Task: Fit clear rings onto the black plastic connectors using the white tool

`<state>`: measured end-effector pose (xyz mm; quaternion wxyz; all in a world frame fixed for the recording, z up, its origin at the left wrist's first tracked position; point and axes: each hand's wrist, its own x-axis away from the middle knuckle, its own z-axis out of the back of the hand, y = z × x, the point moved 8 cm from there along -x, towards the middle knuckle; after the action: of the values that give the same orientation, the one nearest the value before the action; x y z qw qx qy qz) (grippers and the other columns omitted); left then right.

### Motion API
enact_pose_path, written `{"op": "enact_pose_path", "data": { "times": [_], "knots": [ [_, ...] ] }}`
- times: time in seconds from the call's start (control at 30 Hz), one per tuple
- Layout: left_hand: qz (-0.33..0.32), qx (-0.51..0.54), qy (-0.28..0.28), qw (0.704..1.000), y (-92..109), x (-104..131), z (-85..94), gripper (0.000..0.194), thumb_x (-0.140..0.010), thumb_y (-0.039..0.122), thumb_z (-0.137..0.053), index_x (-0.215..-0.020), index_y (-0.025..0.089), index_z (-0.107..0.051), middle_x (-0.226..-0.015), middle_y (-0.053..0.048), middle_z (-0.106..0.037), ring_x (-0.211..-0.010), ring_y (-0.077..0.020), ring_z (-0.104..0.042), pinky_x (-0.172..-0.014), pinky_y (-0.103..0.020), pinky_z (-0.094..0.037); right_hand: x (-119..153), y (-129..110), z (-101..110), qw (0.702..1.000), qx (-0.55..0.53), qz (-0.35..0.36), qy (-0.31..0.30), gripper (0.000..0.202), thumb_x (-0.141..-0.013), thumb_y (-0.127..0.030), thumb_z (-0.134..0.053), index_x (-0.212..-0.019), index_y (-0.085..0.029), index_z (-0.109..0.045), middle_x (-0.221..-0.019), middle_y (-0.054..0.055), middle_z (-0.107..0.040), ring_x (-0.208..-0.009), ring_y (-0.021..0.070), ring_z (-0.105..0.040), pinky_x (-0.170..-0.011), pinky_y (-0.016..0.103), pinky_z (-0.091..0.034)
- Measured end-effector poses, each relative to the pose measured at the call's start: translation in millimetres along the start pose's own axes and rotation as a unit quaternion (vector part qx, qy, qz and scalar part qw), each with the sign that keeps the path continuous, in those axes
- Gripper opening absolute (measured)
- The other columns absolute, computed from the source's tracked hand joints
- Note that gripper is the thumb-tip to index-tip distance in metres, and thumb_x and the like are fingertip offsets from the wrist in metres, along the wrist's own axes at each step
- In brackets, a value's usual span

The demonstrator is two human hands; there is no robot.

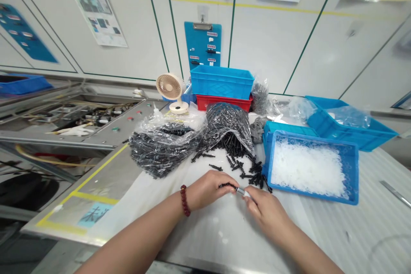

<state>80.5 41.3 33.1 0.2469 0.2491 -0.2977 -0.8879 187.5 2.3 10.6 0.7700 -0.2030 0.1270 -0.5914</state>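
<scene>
Near the middle of the table, my left hand (210, 188) pinches a black plastic part (228, 185). My right hand (265, 209) is closed on a grey and white cylindrical piece (243, 192), which meets the end of the black part between my hands. Loose black parts (257, 173) lie just beyond my fingers, spilling from an open clear bag (227, 124). Another clear bag of black parts (163, 147) is to its left. On the right, a tilted blue bin (353, 171) holds many small white translucent rings (306, 169).
A small beige fan (169, 87) stands at the back, left of a blue crate (221, 82) stacked on a red one (205, 103). More blue bins (379, 132) sit at the back right. A metal strip (395, 193) lies at the right edge.
</scene>
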Motion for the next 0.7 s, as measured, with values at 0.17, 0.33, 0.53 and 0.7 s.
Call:
{"op": "enact_pose_path", "data": {
  "times": [0.17,0.33,0.53,0.7],
  "knots": [
    [0.012,0.013,0.001,1.000,-1.0,-0.3,1.9,0.020,-0.087,0.028,-0.050,-0.091,0.019,-0.067,-0.085,-0.004,-0.070,-0.075,-0.0137,-0.063,-0.075,-0.021,-0.046,-0.1,2.4,-1.4,1.000,-0.003,0.004,0.003,0.020,-0.084,-0.023,-0.033,-0.071,-0.021,-0.047,-0.069,0.001,-0.058,-0.064,0.0144,-0.054,-0.056,0.022,-0.029],
    [0.012,0.017,-0.001,1.000,1.0,-0.4,1.7,0.017,-0.086,0.025,-0.052,-0.090,0.018,-0.067,-0.084,-0.003,-0.070,-0.075,-0.0133,-0.063,-0.074,-0.020,-0.046,0.1,1.1,2.1,0.999,0.028,-0.003,0.020,0.020,-0.083,-0.021,-0.035,-0.067,-0.021,-0.048,-0.063,-0.001,-0.057,-0.059,0.0132,-0.052,-0.052,0.022,-0.025],
    [-0.005,0.026,0.002,1.000,6.4,0.6,-1.3,0.015,-0.085,0.025,-0.054,-0.088,0.017,-0.067,-0.084,-0.003,-0.070,-0.076,-0.0126,-0.064,-0.075,-0.019,-0.046,0.5,3.4,3.3,0.995,0.092,-0.030,0.024,0.027,-0.086,-0.031,-0.041,-0.063,-0.020,-0.050,-0.059,0.000,-0.059,-0.055,0.0128,-0.052,-0.050,0.023,-0.020],
    [-0.014,0.031,0.006,0.999,8.1,1.7,-1.2,0.016,-0.085,0.023,-0.053,-0.090,0.016,-0.067,-0.084,-0.004,-0.070,-0.076,-0.0128,-0.064,-0.073,-0.019,-0.046,0.9,5.9,4.1,0.990,0.128,-0.053,0.030,0.034,-0.086,-0.039,-0.042,-0.060,-0.020,-0.052,-0.057,0.001,-0.060,-0.055,0.0134,-0.054,-0.049,0.024,-0.017]
  ]
}}
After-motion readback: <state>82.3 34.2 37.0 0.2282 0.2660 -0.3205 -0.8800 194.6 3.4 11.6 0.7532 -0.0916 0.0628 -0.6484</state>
